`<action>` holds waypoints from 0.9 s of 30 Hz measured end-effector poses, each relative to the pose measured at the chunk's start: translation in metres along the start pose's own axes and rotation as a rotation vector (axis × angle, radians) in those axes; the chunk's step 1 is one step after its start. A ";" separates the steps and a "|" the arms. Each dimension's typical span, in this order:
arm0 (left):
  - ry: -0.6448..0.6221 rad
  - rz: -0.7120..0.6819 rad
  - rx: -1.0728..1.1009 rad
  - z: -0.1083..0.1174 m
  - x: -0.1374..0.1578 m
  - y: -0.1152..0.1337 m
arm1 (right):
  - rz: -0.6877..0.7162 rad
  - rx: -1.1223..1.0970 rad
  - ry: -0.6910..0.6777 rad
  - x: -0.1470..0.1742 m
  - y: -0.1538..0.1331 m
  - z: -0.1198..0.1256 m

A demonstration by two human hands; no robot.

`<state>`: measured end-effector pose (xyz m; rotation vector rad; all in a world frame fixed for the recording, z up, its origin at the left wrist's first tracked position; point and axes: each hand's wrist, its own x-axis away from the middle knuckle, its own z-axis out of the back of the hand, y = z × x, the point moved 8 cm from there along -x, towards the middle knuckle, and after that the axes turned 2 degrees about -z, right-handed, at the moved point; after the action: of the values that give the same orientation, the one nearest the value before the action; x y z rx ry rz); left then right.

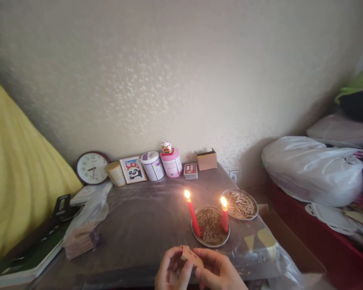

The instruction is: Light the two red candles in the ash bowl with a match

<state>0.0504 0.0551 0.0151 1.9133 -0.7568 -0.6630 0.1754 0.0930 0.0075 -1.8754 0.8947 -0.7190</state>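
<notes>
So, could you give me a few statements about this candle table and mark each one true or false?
1. Both red candles are lit. True.
2. The two hands hold a small matchbox between them. True.
3. The wall clock hangs high on the wall. False: it stands on the table, leaning against the wall.
4. The dish of matchsticks lies left of the candles. False: it lies to their right.
5. A small cardboard box stands open at the back of the table. True.
</notes>
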 end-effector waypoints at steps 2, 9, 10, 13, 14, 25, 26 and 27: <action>0.016 0.032 0.018 0.003 -0.003 -0.002 | 0.005 -0.063 -0.010 0.000 0.005 0.000; 0.047 0.125 0.046 0.011 -0.006 -0.006 | 0.098 -0.128 -0.012 0.000 -0.002 0.006; 0.044 0.122 0.042 0.010 -0.006 -0.005 | 0.096 -0.110 -0.007 0.000 -0.004 0.006; 0.027 0.118 0.062 0.007 -0.007 -0.005 | 0.100 -0.071 0.039 0.000 -0.008 0.011; 0.028 0.127 0.078 0.007 -0.007 -0.006 | 0.105 -0.062 0.055 0.000 -0.008 0.012; -0.035 0.234 0.164 0.011 -0.012 -0.024 | 0.165 -0.035 0.012 0.001 -0.017 0.010; -0.041 0.242 0.164 0.011 -0.012 -0.025 | 0.161 -0.030 0.004 0.001 -0.019 0.008; -0.044 0.250 0.164 0.011 -0.012 -0.026 | 0.158 -0.017 -0.007 0.002 -0.020 0.007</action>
<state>0.0406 0.0676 -0.0116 1.9127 -1.0870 -0.5014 0.1870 0.1013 0.0228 -1.7974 1.0351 -0.6098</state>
